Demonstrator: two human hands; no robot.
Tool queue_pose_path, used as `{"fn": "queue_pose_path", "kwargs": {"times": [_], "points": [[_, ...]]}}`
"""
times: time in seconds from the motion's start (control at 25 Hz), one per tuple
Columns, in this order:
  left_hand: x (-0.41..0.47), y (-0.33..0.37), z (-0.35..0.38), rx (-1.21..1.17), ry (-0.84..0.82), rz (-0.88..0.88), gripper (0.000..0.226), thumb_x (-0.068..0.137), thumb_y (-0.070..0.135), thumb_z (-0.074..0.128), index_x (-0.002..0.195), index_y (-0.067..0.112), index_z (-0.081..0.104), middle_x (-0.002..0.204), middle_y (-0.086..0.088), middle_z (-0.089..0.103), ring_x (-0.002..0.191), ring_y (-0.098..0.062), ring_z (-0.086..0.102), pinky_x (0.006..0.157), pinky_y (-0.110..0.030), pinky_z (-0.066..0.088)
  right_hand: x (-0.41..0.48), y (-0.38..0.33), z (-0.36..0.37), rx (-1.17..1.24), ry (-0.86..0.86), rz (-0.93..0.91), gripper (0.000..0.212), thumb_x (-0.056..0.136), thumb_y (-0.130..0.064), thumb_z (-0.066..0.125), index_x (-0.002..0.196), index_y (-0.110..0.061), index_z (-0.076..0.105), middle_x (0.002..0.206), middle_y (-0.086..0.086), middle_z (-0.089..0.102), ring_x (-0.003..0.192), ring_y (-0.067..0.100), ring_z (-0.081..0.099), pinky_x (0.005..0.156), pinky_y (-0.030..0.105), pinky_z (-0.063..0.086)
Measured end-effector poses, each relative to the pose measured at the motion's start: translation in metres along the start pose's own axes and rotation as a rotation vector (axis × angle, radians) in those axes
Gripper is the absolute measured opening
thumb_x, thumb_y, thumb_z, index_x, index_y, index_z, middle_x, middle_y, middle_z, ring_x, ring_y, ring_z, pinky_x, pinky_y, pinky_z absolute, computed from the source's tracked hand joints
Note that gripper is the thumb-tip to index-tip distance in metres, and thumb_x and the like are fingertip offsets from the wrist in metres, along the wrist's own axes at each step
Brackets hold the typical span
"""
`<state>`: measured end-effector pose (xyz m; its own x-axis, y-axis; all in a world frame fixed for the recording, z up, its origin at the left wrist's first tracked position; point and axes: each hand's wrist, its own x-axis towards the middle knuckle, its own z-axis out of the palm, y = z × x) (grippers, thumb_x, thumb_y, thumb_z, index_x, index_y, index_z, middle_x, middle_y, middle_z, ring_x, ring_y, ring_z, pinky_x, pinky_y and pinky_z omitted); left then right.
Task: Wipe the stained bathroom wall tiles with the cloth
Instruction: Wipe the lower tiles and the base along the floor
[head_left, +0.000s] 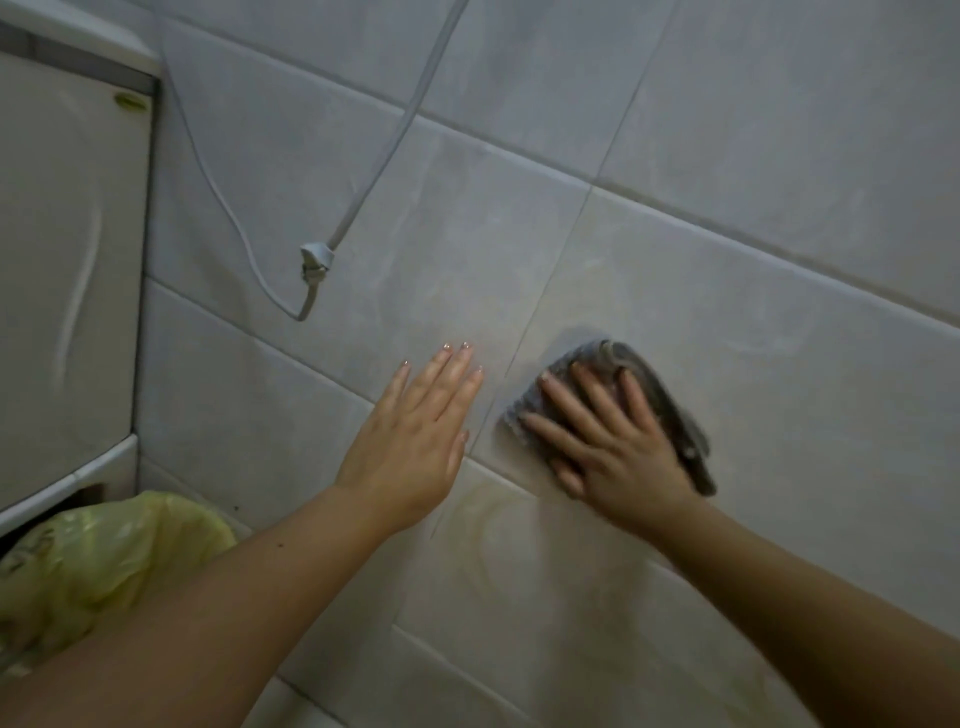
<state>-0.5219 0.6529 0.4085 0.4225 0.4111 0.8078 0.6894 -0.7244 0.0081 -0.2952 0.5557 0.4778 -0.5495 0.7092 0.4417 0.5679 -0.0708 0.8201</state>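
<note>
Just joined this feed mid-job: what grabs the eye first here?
The right hand presses a grey cloth against the wall tiles, right of centre. Beside it, the left hand lies open and flat against them. Brownish stains show just below both hands; a white cable hangs upper left.

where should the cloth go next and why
Probably slide the cloth down and left onto the tile below: brownish stains show there, just under the right hand that presses the cloth flat. The left hand rests flat beside it, clear of that path.
</note>
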Motion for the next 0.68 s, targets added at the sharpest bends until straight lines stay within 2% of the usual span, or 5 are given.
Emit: {"fn": "queue_pose_path", "kwargs": {"times": [0.12, 0.24, 0.48, 0.68], "points": [[0.007, 0.001, -0.003, -0.009, 0.017, -0.018, 0.061, 0.093, 0.030, 0.031, 0.148, 0.006, 0.039, 0.158, -0.013, 0.032, 0.146, -0.028, 0.031, 0.115, -0.052, 0.031, 0.036, 0.056, -0.025, -0.053, 0.063, 0.228, 0.059, 0.090, -0.044, 0.051, 0.147, -0.032, 0.039, 0.157, 0.010, 0.030, 0.144, 0.038, 0.023, 0.115, 0.060, 0.007], [0.007, 0.005, -0.002, -0.040, 0.012, -0.033, 0.061, 0.093, 0.030, 0.032, 0.149, 0.006, 0.038, 0.158, -0.013, 0.032, 0.146, -0.028, 0.029, 0.116, -0.053, 0.030, 0.075, 0.053, -0.024, -0.053, 0.119, 0.429, 0.057, 0.093, -0.043, 0.045, 0.148, -0.030, 0.036, 0.158, 0.012, 0.026, 0.145, 0.041, 0.019, 0.113, 0.064, 0.003], [-0.018, 0.001, 0.013, -0.055, -0.029, -0.060, 0.059, 0.095, 0.029, 0.032, 0.150, 0.008, 0.035, 0.159, -0.012, 0.029, 0.148, -0.026, 0.026, 0.117, -0.051, 0.029, 0.053, -0.035, 0.016, 0.019, 0.065, 0.194, 0.061, 0.091, -0.041, 0.048, 0.149, -0.028, 0.035, 0.159, 0.010, 0.026, 0.146, 0.037, 0.021, 0.116, 0.061, -0.001], [-0.039, 0.011, 0.034, -0.078, -0.073, -0.059, 0.060, 0.095, 0.029, 0.033, 0.150, 0.008, 0.033, 0.160, -0.012, 0.028, 0.148, -0.026, 0.025, 0.116, -0.052, 0.029, 0.004, -0.074, 0.034, 0.036, 0.030, 0.075, 0.063, 0.092, -0.042, 0.050, 0.151, -0.028, 0.032, 0.158, 0.007, 0.026, 0.146, 0.033, 0.020, 0.118, 0.058, 0.005]]}}
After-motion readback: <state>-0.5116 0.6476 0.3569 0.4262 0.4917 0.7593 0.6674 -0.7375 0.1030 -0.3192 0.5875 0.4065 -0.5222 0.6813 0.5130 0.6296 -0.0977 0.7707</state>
